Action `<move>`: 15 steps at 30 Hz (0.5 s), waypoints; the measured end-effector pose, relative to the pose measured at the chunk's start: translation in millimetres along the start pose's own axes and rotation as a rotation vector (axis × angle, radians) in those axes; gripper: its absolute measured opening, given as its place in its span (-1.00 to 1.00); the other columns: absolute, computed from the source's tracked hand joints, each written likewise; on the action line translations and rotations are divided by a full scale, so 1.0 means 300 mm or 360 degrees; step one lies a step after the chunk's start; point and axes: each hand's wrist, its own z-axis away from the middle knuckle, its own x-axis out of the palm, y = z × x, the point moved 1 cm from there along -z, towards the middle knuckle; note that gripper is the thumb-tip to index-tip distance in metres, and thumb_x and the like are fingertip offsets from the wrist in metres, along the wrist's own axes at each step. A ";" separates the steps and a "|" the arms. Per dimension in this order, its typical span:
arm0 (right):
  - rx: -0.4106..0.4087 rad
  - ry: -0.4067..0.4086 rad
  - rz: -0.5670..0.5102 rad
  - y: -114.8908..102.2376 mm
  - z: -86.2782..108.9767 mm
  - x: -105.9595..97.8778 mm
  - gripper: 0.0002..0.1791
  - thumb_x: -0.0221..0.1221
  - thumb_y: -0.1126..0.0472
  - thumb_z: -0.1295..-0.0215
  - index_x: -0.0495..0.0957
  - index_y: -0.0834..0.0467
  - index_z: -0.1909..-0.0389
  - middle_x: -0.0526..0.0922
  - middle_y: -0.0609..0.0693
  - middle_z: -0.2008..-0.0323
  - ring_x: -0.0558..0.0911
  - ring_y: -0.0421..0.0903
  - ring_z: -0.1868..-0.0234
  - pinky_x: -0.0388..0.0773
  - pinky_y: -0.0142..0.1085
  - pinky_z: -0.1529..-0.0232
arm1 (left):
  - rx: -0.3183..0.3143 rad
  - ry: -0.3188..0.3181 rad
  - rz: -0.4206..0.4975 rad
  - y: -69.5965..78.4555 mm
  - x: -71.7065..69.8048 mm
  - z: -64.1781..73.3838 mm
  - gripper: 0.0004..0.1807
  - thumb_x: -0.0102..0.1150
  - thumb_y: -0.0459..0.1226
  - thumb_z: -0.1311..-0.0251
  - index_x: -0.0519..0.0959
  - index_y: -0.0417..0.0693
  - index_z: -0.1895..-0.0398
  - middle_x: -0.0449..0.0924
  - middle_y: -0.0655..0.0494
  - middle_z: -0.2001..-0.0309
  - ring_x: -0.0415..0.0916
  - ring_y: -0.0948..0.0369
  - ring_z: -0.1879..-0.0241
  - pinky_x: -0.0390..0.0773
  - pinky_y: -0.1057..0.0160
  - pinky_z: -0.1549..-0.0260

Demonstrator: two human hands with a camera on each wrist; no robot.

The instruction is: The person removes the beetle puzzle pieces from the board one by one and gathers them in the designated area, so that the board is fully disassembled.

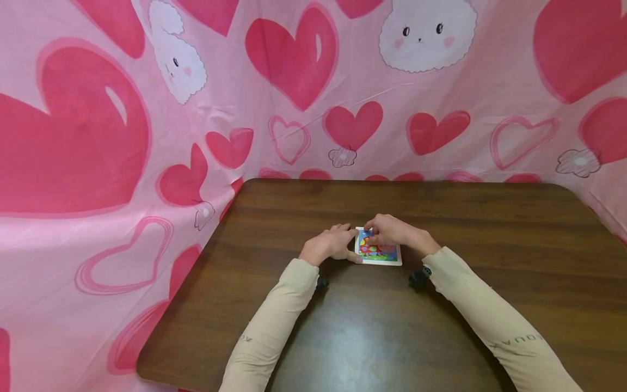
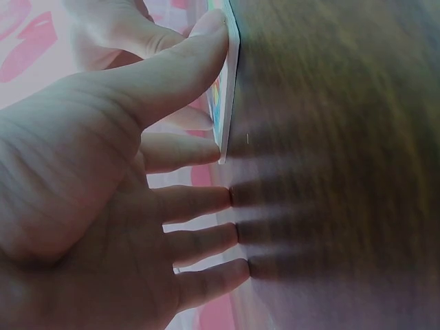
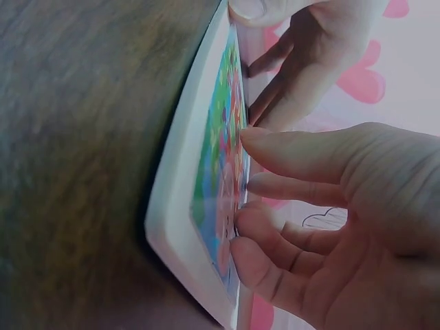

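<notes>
A small flat picture board (image 1: 387,263) with a white rim lies on the table, its face printed in blue, green, red and yellow. My left hand (image 1: 330,243) is at its left side. The left thumb (image 2: 210,27) rests on the rim, the index fingertip touches the board's edge, and the other fingers stand spread with their tips on the tabletop. Over the picture, my right hand (image 1: 392,231) rests its thumb (image 3: 265,141) and bent fingers on the printed face, thumb and index tips apart. In the right wrist view the board's white edge (image 3: 175,199) shows thick.
The dark wooden table (image 1: 465,218) has rounded corners. Behind it and along the left hangs a pink cloth (image 1: 225,81) with hearts and white animal faces. Dark wrist devices (image 1: 418,279) sit under both cream sleeves (image 1: 279,310).
</notes>
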 end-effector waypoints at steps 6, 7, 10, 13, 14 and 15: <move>-0.0016 -0.0003 0.0032 -0.005 0.004 0.000 -0.54 0.31 0.13 -0.27 0.57 0.25 -0.13 0.60 0.13 0.10 0.50 0.00 0.13 0.54 -0.02 -0.02 | -0.0001 0.0006 -0.0004 0.000 0.000 -0.001 -0.04 0.22 0.25 -0.13 0.13 0.13 -0.53 0.00 0.02 -0.57 -0.07 0.01 -0.55 0.11 -0.07 -0.46; -0.0020 -0.0003 0.0040 -0.006 0.003 0.000 -0.55 0.31 0.12 -0.26 0.57 0.25 -0.12 0.61 0.11 0.12 0.50 -0.01 0.14 0.54 -0.03 -0.01 | -0.0003 0.0004 -0.0001 0.000 0.000 -0.001 -0.04 0.22 0.24 -0.13 0.13 0.13 -0.53 -0.01 0.02 -0.57 -0.08 0.01 -0.55 0.10 -0.08 -0.47; -0.0051 0.0004 0.0073 -0.013 -0.001 0.001 -0.58 0.31 0.14 -0.26 0.59 0.26 -0.09 0.66 0.07 0.19 0.51 -0.05 0.23 0.54 -0.11 0.07 | -0.0010 -0.0003 0.0004 0.000 0.000 0.000 -0.04 0.22 0.24 -0.13 0.13 0.12 -0.53 -0.01 0.01 -0.57 -0.09 0.01 -0.56 0.09 -0.07 -0.47; -0.0070 -0.0001 0.0084 -0.018 -0.005 0.001 -0.61 0.31 0.16 -0.26 0.60 0.28 -0.04 0.67 0.03 0.28 0.50 -0.08 0.32 0.53 -0.19 0.17 | -0.0012 -0.0004 0.0000 -0.001 0.001 -0.003 -0.04 0.22 0.24 -0.13 0.12 0.13 -0.54 -0.02 0.01 -0.57 -0.10 0.01 -0.56 0.08 -0.07 -0.48; -0.0071 -0.0004 0.0084 -0.020 -0.006 0.000 -0.61 0.31 0.16 -0.26 0.60 0.29 -0.03 0.67 0.02 0.30 0.50 -0.09 0.33 0.53 -0.20 0.19 | -0.0011 -0.0003 0.0003 -0.001 0.002 -0.003 -0.04 0.22 0.24 -0.13 0.12 0.13 -0.54 -0.02 0.01 -0.57 -0.10 0.01 -0.56 0.07 -0.06 -0.48; -0.0066 -0.0006 0.0083 -0.021 -0.007 -0.001 -0.62 0.31 0.16 -0.25 0.60 0.28 -0.03 0.66 0.02 0.30 0.50 -0.09 0.33 0.53 -0.21 0.19 | -0.0011 -0.0001 0.0003 -0.001 0.002 -0.004 -0.04 0.22 0.24 -0.13 0.12 0.13 -0.54 -0.01 0.01 -0.57 -0.10 0.01 -0.56 0.07 -0.06 -0.48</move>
